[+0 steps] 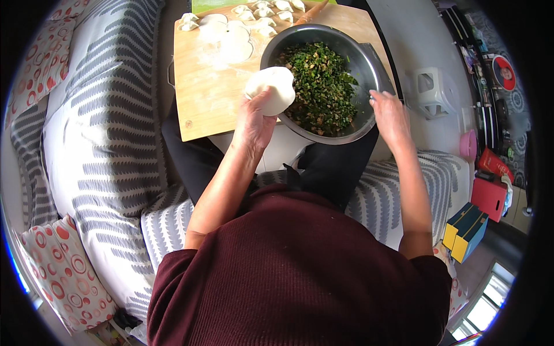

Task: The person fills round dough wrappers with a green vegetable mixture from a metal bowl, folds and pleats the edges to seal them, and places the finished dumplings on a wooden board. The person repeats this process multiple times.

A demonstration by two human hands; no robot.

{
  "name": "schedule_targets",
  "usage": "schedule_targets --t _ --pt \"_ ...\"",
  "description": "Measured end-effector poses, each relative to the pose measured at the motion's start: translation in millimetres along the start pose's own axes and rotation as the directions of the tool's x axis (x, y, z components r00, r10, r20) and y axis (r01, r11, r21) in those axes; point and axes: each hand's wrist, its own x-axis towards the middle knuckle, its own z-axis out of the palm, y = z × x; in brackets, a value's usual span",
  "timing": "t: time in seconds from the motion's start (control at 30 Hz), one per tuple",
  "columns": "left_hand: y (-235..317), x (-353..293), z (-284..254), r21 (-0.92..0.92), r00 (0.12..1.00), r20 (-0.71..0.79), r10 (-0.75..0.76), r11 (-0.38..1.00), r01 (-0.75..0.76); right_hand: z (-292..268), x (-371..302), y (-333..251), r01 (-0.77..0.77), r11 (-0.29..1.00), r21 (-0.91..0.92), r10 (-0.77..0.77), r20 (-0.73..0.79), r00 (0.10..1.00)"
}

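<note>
My left hand (255,122) holds a round white dough wrapper (279,87), thumb on top, beside the left rim of a steel bowl (368,75). Chopped green filling with small brown bits (320,86) lies in the bowl. At the bowl's right rim is my right hand (392,118), its fingers closed in a pinch; what they hold is too small to make out. More flat wrappers (235,45) overlap on a floured wooden board (202,106). Behind them several folded dumplings (264,10) sit near the board's far edge.
A wooden rolling pin (311,11) lies behind the bowl, with a green mat (216,6) at the far edge. On the right stands a white plastic stool (431,92). A sofa with a grey-and-white striped cover (104,115) runs along the left.
</note>
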Motion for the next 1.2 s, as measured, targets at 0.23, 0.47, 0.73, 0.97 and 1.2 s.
schedule_targets --t 0.23,0.47,0.73,0.97,1.2 --pt "-1.4 -2.8 4.5 0.007 0.998 -0.065 -0.016 1.000 0.016 26.4 28.3 19.5 -0.200 0.955 0.219 0.150 0.226 0.963" --pt "-1.0 -4.7 5.5 0.007 0.997 -0.066 -0.028 1.000 0.029 27.9 23.0 34.8 -0.489 0.542 0.684 0.136 0.503 0.854" --pt "-0.7 -8.0 14.2 0.027 0.997 -0.073 -0.023 0.999 0.025 20.7 15.5 32.9 -0.586 0.279 0.761 0.093 0.586 0.805" --pt "-4.2 -10.1 31.8 0.042 0.996 -0.065 -0.066 0.997 0.069 2.1 6.7 29.7 -0.571 0.218 0.791 0.132 0.556 0.821" --pt "-26.4 2.8 36.7 0.013 0.992 -0.009 -0.124 0.992 0.124 -16.4 5.2 17.1 -0.516 0.184 0.837 0.101 0.506 0.857"
